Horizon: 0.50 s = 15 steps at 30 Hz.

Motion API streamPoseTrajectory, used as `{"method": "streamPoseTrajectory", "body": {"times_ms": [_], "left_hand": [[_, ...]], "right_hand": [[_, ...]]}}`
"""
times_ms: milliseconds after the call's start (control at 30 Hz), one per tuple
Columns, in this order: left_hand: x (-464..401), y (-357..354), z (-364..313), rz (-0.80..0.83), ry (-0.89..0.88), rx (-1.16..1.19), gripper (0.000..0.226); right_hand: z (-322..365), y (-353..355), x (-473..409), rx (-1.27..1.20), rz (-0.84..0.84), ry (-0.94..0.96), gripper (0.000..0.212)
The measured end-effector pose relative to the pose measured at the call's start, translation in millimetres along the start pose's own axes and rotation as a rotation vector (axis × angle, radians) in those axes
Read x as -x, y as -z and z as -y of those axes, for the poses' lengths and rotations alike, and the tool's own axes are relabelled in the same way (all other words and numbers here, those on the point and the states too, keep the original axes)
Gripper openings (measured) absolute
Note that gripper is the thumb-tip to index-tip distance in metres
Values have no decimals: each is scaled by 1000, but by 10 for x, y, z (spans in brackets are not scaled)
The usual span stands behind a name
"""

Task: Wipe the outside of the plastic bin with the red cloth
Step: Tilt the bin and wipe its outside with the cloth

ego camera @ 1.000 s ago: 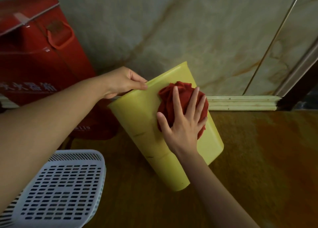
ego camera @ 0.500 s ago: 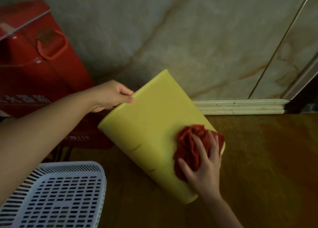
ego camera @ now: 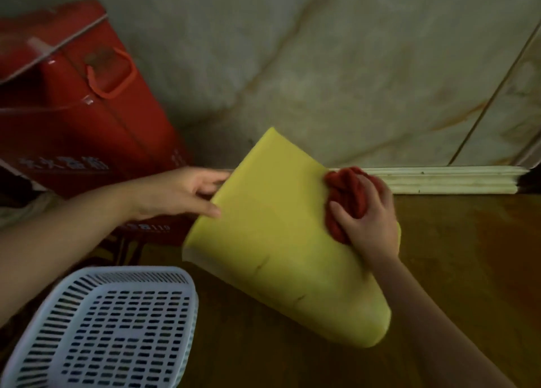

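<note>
Dim warm light, soft motion blur, wide-angle bending at edges

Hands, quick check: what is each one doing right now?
Left hand: open, fingers spread against the rim end of the tilted yellow bin, steadying it.
Right hand: closed on the red cloth, pressing it against the bin's side.
</note>
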<state>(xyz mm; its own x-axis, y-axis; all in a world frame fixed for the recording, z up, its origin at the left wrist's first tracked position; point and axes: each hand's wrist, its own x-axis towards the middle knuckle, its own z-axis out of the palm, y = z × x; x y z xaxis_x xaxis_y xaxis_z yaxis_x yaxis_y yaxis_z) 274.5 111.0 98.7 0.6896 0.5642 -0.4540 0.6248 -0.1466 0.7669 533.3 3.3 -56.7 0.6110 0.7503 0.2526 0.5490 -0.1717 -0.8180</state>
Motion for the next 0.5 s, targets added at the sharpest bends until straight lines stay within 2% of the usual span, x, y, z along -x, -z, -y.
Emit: {"method": "streamPoseTrajectory", "body": {"times_ms": [167, 233, 333, 400, 500], "left_hand": [[314, -124, 150, -78, -16, 178, 64], [406, -104, 160, -85, 2, 139, 60], [499, -217, 242, -225, 3, 23, 49], [497, -343, 250, -303, -36, 27, 47], [419, -428, 105, -305, -99, 56, 43]], "right_hand": [[-323, 77, 152, -28, -20, -94, 72], [-308, 93, 133, -26, -23, -112, 72], [-233, 132, 135, -30, -13, -104, 69], [-172, 167, 196, -42, -29, -138, 69], [98, 179, 340, -108, -46, -77, 63]]}}
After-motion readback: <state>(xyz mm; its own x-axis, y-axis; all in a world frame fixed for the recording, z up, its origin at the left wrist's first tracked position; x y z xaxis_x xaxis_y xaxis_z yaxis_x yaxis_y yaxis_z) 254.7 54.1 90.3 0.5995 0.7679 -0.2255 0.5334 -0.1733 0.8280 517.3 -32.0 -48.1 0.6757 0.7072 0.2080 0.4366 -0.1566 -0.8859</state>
